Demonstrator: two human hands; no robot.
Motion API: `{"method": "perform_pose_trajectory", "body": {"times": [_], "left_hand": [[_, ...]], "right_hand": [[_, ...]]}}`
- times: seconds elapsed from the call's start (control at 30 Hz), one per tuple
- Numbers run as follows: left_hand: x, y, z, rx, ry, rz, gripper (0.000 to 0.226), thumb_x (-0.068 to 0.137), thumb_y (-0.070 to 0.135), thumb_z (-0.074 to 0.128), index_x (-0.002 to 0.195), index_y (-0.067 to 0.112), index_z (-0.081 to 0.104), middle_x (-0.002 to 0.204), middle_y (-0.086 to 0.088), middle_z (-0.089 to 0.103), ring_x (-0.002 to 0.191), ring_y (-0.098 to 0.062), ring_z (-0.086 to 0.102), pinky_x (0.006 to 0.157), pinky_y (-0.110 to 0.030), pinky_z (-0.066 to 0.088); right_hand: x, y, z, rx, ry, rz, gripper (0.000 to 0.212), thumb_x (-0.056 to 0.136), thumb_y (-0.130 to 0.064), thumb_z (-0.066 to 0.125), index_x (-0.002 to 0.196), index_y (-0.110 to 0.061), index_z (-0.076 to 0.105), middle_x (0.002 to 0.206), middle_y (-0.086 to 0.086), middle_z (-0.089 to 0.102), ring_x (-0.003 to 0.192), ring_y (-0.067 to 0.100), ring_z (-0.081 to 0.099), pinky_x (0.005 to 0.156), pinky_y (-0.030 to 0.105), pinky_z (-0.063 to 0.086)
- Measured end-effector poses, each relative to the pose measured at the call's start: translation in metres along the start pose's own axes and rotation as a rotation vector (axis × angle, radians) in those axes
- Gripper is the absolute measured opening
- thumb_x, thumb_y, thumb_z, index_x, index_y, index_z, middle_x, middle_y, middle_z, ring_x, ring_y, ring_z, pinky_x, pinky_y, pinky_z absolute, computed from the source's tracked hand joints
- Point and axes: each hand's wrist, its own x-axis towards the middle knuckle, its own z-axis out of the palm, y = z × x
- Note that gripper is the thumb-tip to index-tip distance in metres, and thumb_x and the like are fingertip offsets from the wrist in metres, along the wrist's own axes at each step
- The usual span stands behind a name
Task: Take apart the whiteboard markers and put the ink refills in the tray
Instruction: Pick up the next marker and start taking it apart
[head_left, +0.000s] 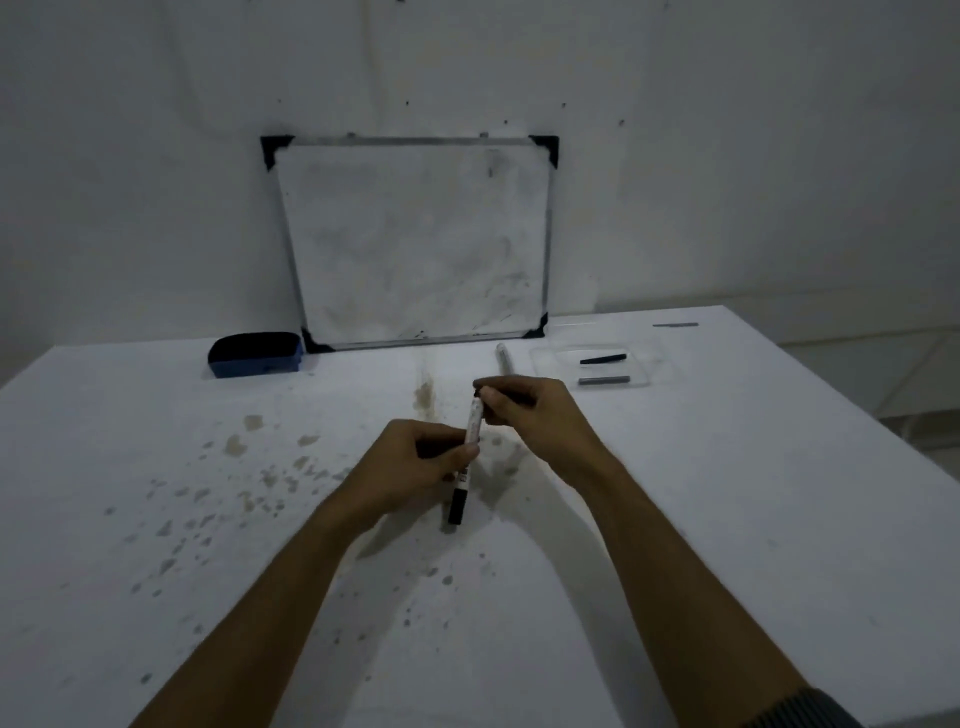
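2 markers (470, 447); 1 tray (550, 358); 1 whiteboard (415, 244); 1 eraser (255, 354).

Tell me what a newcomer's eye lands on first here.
First, the two hands at centre: the left hand and the right hand hold a black-capped marker above the stained table. Behind them a smudged whiteboard leans against the wall, a blue eraser to its left. At right, a clear tray holds two dark pieces.

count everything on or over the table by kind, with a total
whiteboard: 1
blue eraser: 1
clear tray: 1
pieces in the tray, black and grey: 2
marker in both hands: 1
white barrel beside the tray: 1
grey stick at the far edge: 1
total: 8
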Motion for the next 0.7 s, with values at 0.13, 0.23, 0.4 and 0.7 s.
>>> {"method": "perform_pose_trajectory", "body": {"times": [0.13,0.23,0.4,0.7], "left_hand": [[0.06,0.013,-0.007,-0.144,0.171,-0.062,0.025,0.086,0.023,0.082,0.107,0.01,0.079,0.088,-0.003,0.081,0.082,-0.017,0.079,0.076,-0.024,0.063],[0.113,0.015,-0.002,-0.069,0.28,-0.108,0.021,0.082,0.024,0.086,0.094,0.007,0.083,0.079,-0.008,0.081,0.074,-0.02,0.079,0.078,-0.029,0.064],[0.165,0.011,0.025,0.222,0.347,-0.149,0.027,0.081,0.034,0.085,0.076,0.007,0.083,0.072,-0.01,0.079,0.067,-0.018,0.075,0.068,-0.024,0.056],[0.168,0.008,0.036,0.295,0.428,-0.148,0.042,0.08,0.047,0.082,0.063,0.008,0.08,0.059,-0.006,0.073,0.065,-0.017,0.071,0.069,-0.029,0.056]], "right_hand": [[0.006,0.024,-0.026,-0.423,0.349,-0.023,0.021,0.1,-0.029,0.06,0.111,-0.02,0.074,0.092,-0.003,0.077,0.08,0.011,0.073,0.08,0.029,0.06],[-0.003,0.053,-0.041,-0.654,0.398,0.002,0.017,0.097,-0.026,0.062,0.108,-0.019,0.073,0.095,0.0,0.07,0.082,0.014,0.065,0.08,0.028,0.052],[0.002,0.059,-0.045,-0.553,0.342,-0.001,0.02,0.087,-0.025,0.075,0.106,-0.02,0.072,0.09,-0.002,0.066,0.075,0.002,0.059,0.077,0.021,0.049],[0.007,0.06,-0.046,-0.582,0.33,0.019,0.026,0.087,-0.029,0.074,0.11,-0.018,0.071,0.096,0.0,0.065,0.081,0.009,0.06,0.081,0.027,0.052]]}}
